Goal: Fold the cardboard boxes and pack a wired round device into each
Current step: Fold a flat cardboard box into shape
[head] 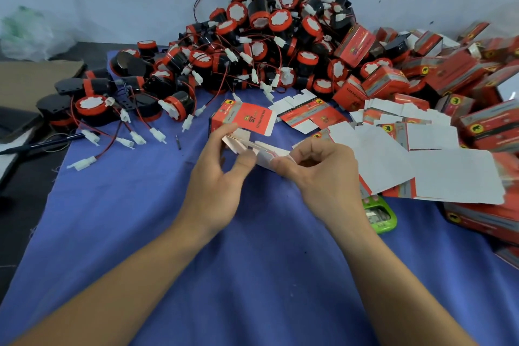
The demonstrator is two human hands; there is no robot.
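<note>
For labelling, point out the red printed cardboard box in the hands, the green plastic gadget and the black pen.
Red printed cardboard box [243, 118], head view, on its red top flap.
Green plastic gadget [379, 217], head view, on its middle.
Black pen [42, 145], head view, mid-barrel.

Bright, diffuse light falls evenly on the blue cloth [140, 219], leaving only faint soft shadows under the forearms and small glints on black device casings [125, 61] at its far-left corner. The cardboard box [247, 121] pinched by left hand [216, 177] and right hand [323, 174] mid-cloth is fairly sharp — toward the cloth's right edge the flat boxes [449, 171] smear, and lines bow.
</note>
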